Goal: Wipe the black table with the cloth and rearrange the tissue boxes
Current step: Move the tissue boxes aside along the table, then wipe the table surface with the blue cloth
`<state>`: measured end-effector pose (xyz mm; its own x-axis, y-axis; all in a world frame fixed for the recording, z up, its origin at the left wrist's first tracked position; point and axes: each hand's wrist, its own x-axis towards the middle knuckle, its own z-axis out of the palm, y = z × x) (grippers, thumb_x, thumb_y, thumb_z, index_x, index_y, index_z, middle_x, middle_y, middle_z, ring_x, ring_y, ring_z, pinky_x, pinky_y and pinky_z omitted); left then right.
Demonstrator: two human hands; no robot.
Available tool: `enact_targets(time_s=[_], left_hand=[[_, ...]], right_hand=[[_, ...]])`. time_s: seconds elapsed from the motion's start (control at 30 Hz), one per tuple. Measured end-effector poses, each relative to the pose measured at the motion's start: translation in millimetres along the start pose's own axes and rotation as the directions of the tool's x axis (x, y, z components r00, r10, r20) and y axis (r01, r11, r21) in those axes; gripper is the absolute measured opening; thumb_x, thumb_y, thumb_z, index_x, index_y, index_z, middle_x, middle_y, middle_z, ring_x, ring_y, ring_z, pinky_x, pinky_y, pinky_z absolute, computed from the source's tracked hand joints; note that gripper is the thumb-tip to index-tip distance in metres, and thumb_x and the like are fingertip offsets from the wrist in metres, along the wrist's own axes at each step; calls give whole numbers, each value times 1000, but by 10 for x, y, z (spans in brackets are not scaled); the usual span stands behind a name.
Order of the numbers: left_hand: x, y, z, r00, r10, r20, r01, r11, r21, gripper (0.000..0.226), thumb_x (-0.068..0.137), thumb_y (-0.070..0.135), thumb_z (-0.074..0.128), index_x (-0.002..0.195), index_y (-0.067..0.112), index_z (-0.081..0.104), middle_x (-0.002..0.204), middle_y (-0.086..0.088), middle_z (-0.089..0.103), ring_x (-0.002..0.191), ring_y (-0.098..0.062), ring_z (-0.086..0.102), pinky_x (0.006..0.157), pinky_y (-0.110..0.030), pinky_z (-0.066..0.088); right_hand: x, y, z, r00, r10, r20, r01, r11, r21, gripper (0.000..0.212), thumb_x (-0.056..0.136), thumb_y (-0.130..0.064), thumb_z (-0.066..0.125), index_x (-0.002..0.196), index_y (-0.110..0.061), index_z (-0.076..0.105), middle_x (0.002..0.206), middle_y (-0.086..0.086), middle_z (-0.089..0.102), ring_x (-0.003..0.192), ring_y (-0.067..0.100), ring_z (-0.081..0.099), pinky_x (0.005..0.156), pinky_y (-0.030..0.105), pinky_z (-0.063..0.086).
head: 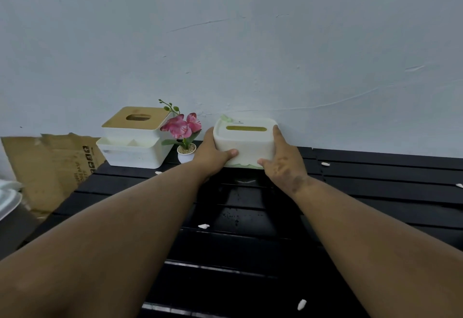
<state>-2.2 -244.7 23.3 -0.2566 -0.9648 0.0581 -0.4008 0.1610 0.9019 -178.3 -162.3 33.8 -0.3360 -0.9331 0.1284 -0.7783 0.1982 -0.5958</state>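
Observation:
A cream tissue box (246,142) with a yellow slot on top is against the wall, at the back of the black slatted table (375,192). My left hand (213,153) grips its left side and my right hand (284,161) grips its right side, thumbs on the front face. A pale green cloth (240,166) shows under the box's lower edge and behind its top left corner. A second white tissue box (136,123) with a wooden lid sits on a white organiser tray (130,153) at the back left.
A small white pot with pink artificial flowers (185,140) stands between the two boxes, close to my left hand. White scraps (203,226) lie scattered on the table. Folded cardboard (50,167) leans beyond the table's left edge. The wall runs along the back.

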Motion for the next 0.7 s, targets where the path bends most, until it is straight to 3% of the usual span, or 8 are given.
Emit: enact_targets(time_s=[0.13,0.27,0.37,0.5,0.6,0.7], left_hand=[[-14,-2,24,1000,-26,-4,26,1000,1,79,86,27,73,149,26,25,123,4,50,109,-17,48,91,-31,39],[-104,104,53,984,-175,-13,176,984,23,68,87,35,72,140,11,37,134,-6,52,115,-24,51,94,-34,42],[-264,265,86,964,-255,-77,261,961,90,70,88,41,69,137,3,37,133,-12,52,119,-30,51,87,-35,41],[-675,486,204,954,-259,-150,274,957,89,66,91,38,64,135,-2,35,133,-16,52,118,-32,53,87,-36,43],[-1174,650,408,990,-124,-64,135,967,216,55,93,35,61,133,2,42,127,-5,49,109,-20,50,85,-30,39],[-1701,768,703,994,31,102,-62,947,315,49,94,34,61,133,7,50,136,-7,50,122,-21,49,95,-27,38]], right_hand=[[-12,-42,-5,1000,-4,23,6,996,-89,97,91,-30,66,154,-24,-8,93,3,44,92,19,50,86,26,38],[-23,-87,-49,999,-18,50,28,980,-196,101,93,-30,62,151,-18,-20,74,0,42,69,13,48,72,27,42],[-87,-45,-197,995,-14,100,36,975,-220,105,91,-32,62,150,-21,-24,82,5,52,77,20,54,76,34,48],[-467,174,-556,993,-6,120,33,974,-224,87,91,-37,61,153,-13,6,123,16,58,115,32,55,97,40,47],[-1002,439,-938,992,11,125,11,985,-170,71,91,-36,63,148,-12,29,132,16,57,122,28,54,101,35,46],[-1643,768,-1377,993,41,115,-21,985,-172,64,90,-38,64,145,-17,39,129,10,60,117,24,58,97,33,48]])
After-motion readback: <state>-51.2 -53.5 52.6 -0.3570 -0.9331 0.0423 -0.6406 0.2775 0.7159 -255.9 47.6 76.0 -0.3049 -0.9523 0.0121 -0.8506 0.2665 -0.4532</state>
